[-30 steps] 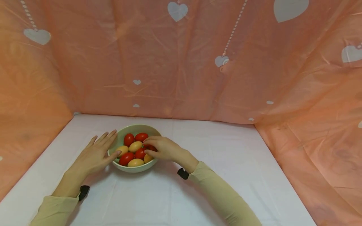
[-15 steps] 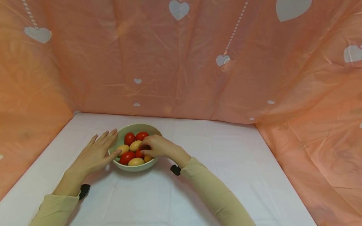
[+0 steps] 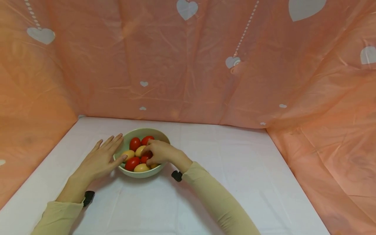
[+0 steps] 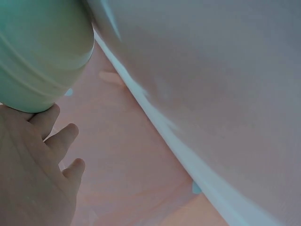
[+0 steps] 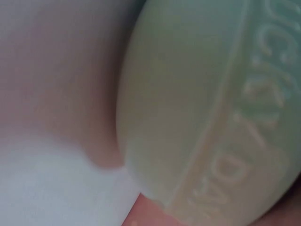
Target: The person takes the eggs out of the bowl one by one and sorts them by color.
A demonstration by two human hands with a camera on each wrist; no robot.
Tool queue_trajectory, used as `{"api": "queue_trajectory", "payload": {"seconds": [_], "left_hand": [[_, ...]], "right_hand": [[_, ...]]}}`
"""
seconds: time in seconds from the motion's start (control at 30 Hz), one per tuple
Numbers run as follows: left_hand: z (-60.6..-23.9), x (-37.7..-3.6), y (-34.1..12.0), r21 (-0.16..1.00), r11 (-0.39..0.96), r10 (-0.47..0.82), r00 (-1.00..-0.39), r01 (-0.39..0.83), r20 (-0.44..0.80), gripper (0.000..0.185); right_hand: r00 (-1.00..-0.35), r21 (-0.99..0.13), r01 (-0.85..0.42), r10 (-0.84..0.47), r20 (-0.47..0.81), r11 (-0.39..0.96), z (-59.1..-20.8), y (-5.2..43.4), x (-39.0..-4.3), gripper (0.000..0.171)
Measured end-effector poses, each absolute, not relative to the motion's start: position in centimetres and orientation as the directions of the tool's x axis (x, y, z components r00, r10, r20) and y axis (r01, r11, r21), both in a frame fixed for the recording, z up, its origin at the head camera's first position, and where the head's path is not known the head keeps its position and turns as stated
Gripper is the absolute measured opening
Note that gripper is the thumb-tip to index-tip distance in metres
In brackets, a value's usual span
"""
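A pale green bowl (image 3: 138, 175) stands left of the table's middle with several egg-shaped pieces inside. Some are red eggs (image 3: 132, 164); others are tan eggs (image 3: 142, 167). My left hand (image 3: 100, 161) lies against the bowl's left side, fingers straight and thumb over the rim, near a tan egg. In the left wrist view those fingers touch the outer wall of the bowl (image 4: 42, 56). My right hand (image 3: 163, 153) reaches into the bowl over its right rim, fingers and thumb curled round a dark red egg, partly hidden beneath. Raised lettering on the bowl fills the right wrist view.
A white cloth (image 3: 235, 163) covers the table. Orange-pink sheets with pale hearts (image 3: 188, 81) hang behind it and along both sides. Each wrist carries a small black camera.
My right hand has moved left within the bowl, and the dark red egg under it has shifted left too. The left hand keeps its place at the rim.
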State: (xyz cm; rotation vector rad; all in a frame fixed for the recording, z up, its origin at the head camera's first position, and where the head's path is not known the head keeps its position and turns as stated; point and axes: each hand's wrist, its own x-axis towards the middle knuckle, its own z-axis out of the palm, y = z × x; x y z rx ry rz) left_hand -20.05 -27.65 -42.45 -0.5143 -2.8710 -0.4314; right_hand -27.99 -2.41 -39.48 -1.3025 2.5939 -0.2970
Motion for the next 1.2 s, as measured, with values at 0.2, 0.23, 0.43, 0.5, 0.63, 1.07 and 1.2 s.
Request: {"api": "queue_trajectory", "payload": {"seconds": [0.2, 0.23, 0.43, 0.5, 0.63, 1.07, 1.2], "left_hand": [[-42.4, -20.1, -27.6, 0.249, 0.897, 0.308, -0.92, 0.365, 0.241, 0.08], [-42.5, -20.1, -27.6, 0.248, 0.897, 0.307, -0.92, 0.365, 0.242, 0.08], [-42.5, -20.1, -27.6, 0.248, 0.898, 0.306, -0.921, 0.363, 0.241, 0.08], [-42.5, -20.1, -27.6, 0.25, 0.898, 0.306, -0.921, 0.363, 0.24, 0.08], [-42.5, -20.1, -27.6, 0.251, 0.897, 0.306, -0.922, 0.363, 0.238, 0.08], [-42.8, -20.1, -27.7, 0.248, 0.894, 0.308, -0.915, 0.372, 0.26, 0.08], [-42.9, -20.2, -27.7, 0.245, 0.893, 0.312, -0.912, 0.377, 0.265, 0.08]], "right_hand": [[-0.601, -0.269, -0.747, -0.79, -0.118, 0.608, -39.6, -2.7, -27.8, 0.038], [-0.602, -0.268, -0.746, -0.789, -0.121, 0.61, -39.6, -2.7, -27.7, 0.038], [-0.596, -0.275, -0.751, -0.796, -0.11, 0.6, -39.7, -2.5, -27.7, 0.036], [-0.594, -0.277, -0.754, -0.798, -0.1, 0.596, -39.7, -2.4, -27.6, 0.035], [-0.591, -0.279, -0.762, -0.804, -0.069, 0.584, -39.8, -2.3, -27.6, 0.033], [-0.61, -0.317, -0.77, -0.784, 0.111, 0.554, -40.2, -2.0, -27.3, 0.037], [-0.622, -0.348, -0.764, -0.763, 0.176, 0.542, -40.3, -1.7, -27.1, 0.038]]}}
